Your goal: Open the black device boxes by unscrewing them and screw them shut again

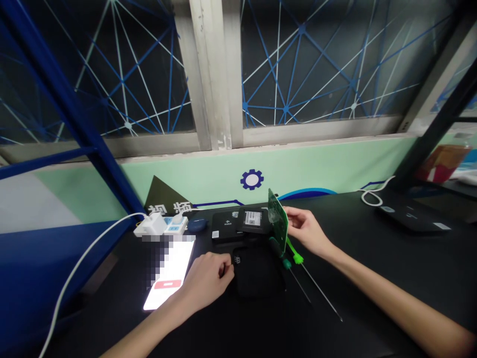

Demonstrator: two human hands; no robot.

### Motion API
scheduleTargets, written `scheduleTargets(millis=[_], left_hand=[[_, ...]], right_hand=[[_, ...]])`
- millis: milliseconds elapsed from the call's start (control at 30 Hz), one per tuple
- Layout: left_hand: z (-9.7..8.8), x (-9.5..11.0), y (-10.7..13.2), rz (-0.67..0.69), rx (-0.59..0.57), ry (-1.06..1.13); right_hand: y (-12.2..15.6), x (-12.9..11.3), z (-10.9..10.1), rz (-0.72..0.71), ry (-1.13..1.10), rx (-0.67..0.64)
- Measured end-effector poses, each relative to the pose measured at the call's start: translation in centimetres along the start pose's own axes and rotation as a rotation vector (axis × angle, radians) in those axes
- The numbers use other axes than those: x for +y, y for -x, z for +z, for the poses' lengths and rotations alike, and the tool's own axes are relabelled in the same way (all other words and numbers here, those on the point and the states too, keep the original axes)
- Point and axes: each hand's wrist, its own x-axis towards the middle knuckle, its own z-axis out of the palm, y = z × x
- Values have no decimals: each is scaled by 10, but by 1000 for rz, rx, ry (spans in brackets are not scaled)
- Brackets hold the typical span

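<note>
My right hand (pixel 306 229) holds a green circuit board (pixel 278 218) upright on its edge, fingers pinched on its right side. My left hand (pixel 208 275) is curled, its fingertips resting on the left edge of a flat black box (pixel 257 272) lying on the dark table (pixel 372 278). Two screwdrivers, one with a dark green handle (pixel 283 258) and one with a bright green handle (pixel 296 254), lie just right of the box. Behind it sit two black devices (pixel 240 222) with white labels.
A lit phone (pixel 169 271) lies left of my left hand. Farther back are a white power strip (pixel 161 224) with a white cable (pixel 74 278) and a dark blue oval case (pixel 197 224). A laptop (pixel 413 216) sits far right. Blue shelf frame at left.
</note>
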Motion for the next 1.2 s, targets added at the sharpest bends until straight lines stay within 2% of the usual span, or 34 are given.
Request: scheduleTargets(millis=[267,667,1033,1200], left_hand=[[4,0,-1,45,48,12],[5,2,0,45,17,1],[-1,1,-1,-69,-40,20],[-7,-1,-2,-79,-91,19]], right_hand=[[0,-1,1,5,-1,19],[1,-2,5,13,41,3],[4,-4,10,14,154,-10],[8,-3,17,-6,236,-68]])
